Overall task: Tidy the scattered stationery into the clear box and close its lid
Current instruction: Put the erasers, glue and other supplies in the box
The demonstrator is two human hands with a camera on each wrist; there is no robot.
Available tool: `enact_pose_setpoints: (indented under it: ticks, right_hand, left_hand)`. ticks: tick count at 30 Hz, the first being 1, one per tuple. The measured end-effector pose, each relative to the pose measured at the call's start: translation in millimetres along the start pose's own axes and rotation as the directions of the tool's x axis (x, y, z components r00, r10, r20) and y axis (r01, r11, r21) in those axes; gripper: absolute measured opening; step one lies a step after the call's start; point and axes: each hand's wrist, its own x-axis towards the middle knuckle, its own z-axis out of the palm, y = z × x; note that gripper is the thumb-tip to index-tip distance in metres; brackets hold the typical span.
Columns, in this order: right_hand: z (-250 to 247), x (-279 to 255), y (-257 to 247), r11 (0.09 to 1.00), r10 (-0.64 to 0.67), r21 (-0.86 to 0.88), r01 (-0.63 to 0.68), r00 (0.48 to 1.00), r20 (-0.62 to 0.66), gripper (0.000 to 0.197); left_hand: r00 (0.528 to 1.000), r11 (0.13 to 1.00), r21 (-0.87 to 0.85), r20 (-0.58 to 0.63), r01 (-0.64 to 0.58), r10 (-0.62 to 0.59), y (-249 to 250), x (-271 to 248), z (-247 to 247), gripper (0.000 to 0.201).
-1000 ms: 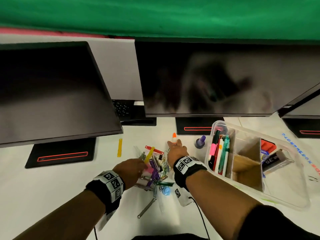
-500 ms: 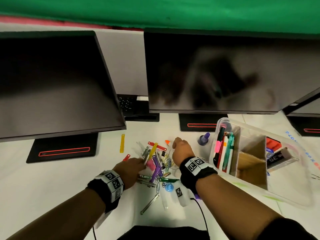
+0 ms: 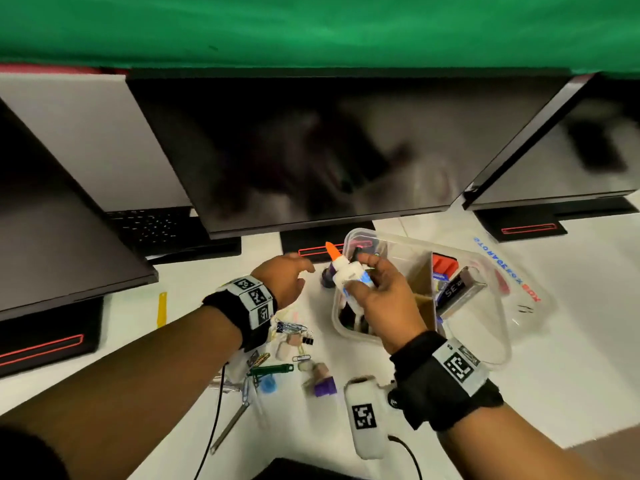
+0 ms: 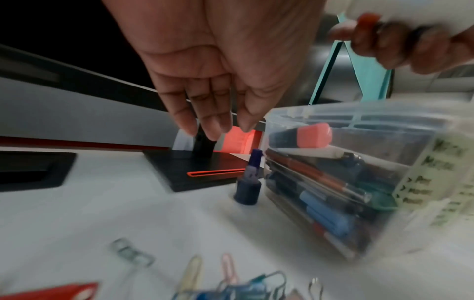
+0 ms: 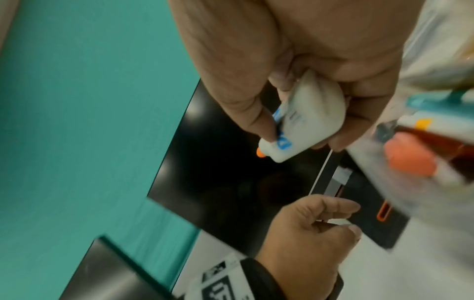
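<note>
Right hand (image 3: 382,299) raised above the near-left end of the clear box (image 3: 498,344), fingers and thumb curled round a white glue bottle (image 3: 348,273); orange nozzle pointing up and away toward the monitors. Same grasp plain in the right wrist view, thumb pressed on the blue label of the glue bottle (image 5: 305,121). Left hand (image 3: 282,277) in the air over the table (image 3: 571,386), holding nothing, fingers loosely extended and slightly bent, just left of the bottle and not touching it. Small purple bottle (image 4: 248,182) upright on the table, just beside the box's left wall and below the left fingers. Box open, no lid on it; markers and pens lying in its left compartment (image 4: 320,194), a cardboard divider (image 3: 420,289) in the middle, further items in the right section, too blurred to name. Loose paper clips (image 3: 291,328), a green clip (image 3: 272,369), a purple-capped piece (image 3: 323,388) and a yellow strip (image 3: 161,309) scattered on the table near the left forearm.
</note>
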Motion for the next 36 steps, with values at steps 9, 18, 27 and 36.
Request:
enact_pose_setpoints:
  ticks: [9,18,27,36]
  right_hand:
    - [-97.3,-6.3,32.9,0.998,0.047,-0.032,-0.053,0.985,-0.168,0.022]
    - [-163.0,18.8,49.8,0.807,-0.067,-0.586,-0.077,0.973,-0.221,0.052]
    - [-152.7,30.1,45.4,0.452,0.116,-0.877,-0.163,0.986,-0.123,0.039]
    - [-141.8,29.7,44.9,0.359,0.182,-0.912,-0.201,0.973,-0.142,0.028]
  left_hand:
    - [0.997,0.997,-0.056,0.052,-0.057,0.06,47.6,49.8,24.8,0.034]
    - [0.997,0.997,0.024,-0.005,0.078,-0.078,48.7,40.6,17.2,0.025]
    - [0.975,0.994,-0.07,-0.197,0.089,-0.101,38.7,8.6,-32.1,0.019]
    - [0.943,0.99,-0.137,-0.333,-0.039,-0.009,66.1,-26.4,-43.5,0.018]
